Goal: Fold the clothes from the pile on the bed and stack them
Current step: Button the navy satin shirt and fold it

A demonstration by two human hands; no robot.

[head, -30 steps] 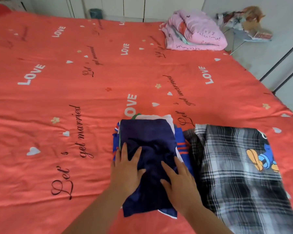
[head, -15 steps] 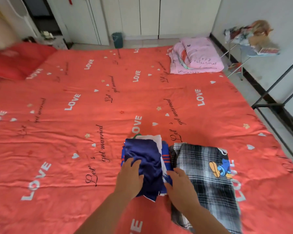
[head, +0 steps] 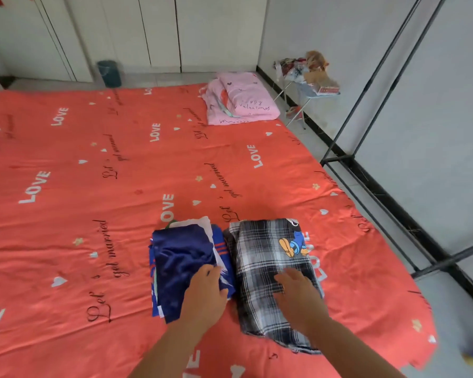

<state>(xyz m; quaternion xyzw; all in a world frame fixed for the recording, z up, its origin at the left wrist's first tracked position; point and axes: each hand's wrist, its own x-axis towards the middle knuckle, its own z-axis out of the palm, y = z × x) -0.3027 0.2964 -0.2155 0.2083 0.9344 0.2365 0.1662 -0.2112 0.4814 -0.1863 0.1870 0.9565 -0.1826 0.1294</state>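
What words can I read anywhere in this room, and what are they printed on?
"LOVE": white, repeated over the red sheet.
"Let's get married": black script, same sheet.
"Happy Valentines", partly legible: pink quilt.
Red label on the far box: too blurred.

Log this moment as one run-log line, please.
left hand: on folded navy satin garment | right hand: fingers spread on black-and-white plaid garment | surface: red printed bedsheet
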